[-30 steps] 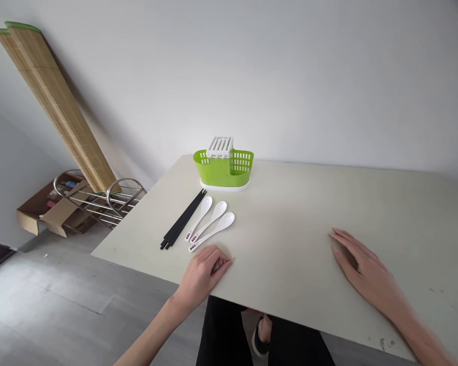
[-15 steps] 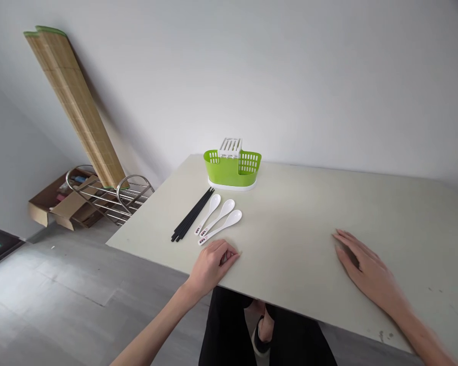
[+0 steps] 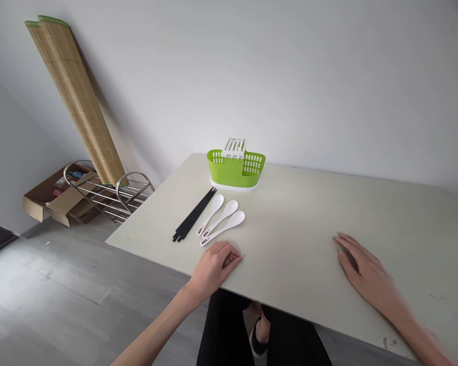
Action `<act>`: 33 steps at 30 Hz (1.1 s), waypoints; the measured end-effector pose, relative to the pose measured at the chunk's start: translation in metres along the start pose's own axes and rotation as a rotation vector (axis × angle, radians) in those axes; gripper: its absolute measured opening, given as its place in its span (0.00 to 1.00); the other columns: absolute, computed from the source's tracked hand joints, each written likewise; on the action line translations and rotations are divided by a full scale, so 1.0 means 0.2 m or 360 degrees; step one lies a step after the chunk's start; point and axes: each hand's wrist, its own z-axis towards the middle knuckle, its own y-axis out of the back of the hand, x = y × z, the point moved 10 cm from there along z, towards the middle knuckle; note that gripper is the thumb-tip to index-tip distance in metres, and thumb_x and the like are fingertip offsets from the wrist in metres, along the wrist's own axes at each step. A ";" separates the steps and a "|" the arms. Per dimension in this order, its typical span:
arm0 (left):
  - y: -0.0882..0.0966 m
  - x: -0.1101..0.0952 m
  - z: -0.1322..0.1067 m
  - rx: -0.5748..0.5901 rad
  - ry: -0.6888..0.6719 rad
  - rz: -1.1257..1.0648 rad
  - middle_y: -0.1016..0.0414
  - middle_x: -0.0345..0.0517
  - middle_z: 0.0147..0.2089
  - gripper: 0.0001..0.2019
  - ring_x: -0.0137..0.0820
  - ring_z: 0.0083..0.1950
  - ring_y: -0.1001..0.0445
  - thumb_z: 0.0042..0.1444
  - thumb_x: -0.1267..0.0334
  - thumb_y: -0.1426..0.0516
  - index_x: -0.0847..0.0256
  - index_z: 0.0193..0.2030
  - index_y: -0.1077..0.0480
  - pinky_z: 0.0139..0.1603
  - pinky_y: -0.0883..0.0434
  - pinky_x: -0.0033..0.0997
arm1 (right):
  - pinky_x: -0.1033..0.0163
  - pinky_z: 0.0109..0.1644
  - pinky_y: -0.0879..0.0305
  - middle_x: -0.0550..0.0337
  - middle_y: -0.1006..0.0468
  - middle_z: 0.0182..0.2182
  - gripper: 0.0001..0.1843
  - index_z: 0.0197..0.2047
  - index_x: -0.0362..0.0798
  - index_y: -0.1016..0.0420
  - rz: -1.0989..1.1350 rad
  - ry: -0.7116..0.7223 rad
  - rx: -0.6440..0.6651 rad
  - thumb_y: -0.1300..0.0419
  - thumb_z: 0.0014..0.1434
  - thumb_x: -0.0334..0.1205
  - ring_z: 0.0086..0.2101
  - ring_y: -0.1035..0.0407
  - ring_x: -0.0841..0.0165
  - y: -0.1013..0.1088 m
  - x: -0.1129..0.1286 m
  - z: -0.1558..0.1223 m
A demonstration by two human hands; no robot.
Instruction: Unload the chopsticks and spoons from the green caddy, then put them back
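My left hand (image 3: 217, 268) rests near the table's front edge, fingers curled in and thumb against the index finger, with nothing seen in it. Just beyond it lie three white spoons (image 3: 232, 220), fanned out with printed handle ends towards me. Left of the spoons is a bundle of black chopsticks (image 3: 194, 215), lying side by side. Behind them stands a green cutlery basket (image 3: 229, 172) with slotted sides, a white slotted top piece and a white base. To the right, my right hand (image 3: 368, 272) lies on the tabletop, fingers stretched out, holding nothing.
The pale table (image 3: 301, 223) has its back edge by a white wall. Left of it, a metal rack (image 3: 133, 190) stands on the floor beside an open cardboard box (image 3: 61, 201). A bamboo mat (image 3: 78, 96) leans against the wall.
The view has shifted slightly, so the tabletop things sit a little further right. Neither hand has visibly moved on the table, and the spoons, chopsticks and basket keep their places.
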 end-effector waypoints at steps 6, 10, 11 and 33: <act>-0.01 0.01 0.00 0.0005 -0.0002 0.0014 0.28 0.39 0.34 0.10 0.29 0.36 0.31 0.72 0.59 0.43 0.57 0.38 0.30 0.38 0.35 0.30 | 0.43 0.71 0.33 0.50 0.36 0.74 0.32 0.77 0.51 0.42 -0.0031 0.0147 -0.0015 0.55 0.76 0.54 0.71 0.39 0.51 -0.07 0.30 0.21; 0.00 0.00 0.00 -0.0009 -0.0020 0.0031 0.29 0.39 0.33 0.09 0.29 0.35 0.32 0.72 0.59 0.43 0.57 0.38 0.29 0.37 0.36 0.30 | 0.43 0.73 0.38 0.48 0.46 0.77 0.36 0.82 0.53 0.57 -0.0030 0.0410 -0.0124 0.54 0.75 0.48 0.74 0.48 0.51 -0.04 0.66 0.47; 0.00 0.00 0.00 -0.0008 -0.0020 0.0035 0.29 0.39 0.33 0.09 0.29 0.35 0.32 0.72 0.59 0.43 0.57 0.38 0.29 0.37 0.36 0.30 | 0.41 0.73 0.39 0.47 0.48 0.78 0.38 0.82 0.52 0.61 -0.0032 0.0484 -0.0159 0.54 0.75 0.46 0.75 0.51 0.50 -0.03 0.75 0.54; 0.02 -0.01 0.00 -0.0051 -0.0065 0.0109 0.29 0.39 0.33 0.08 0.29 0.34 0.32 0.71 0.63 0.44 0.56 0.38 0.31 0.36 0.35 0.30 | 0.33 0.75 0.54 0.38 0.33 0.69 0.34 0.73 0.39 0.37 -0.0466 0.0828 -0.0224 0.48 0.63 0.30 0.77 0.66 0.45 -0.21 1.19 1.09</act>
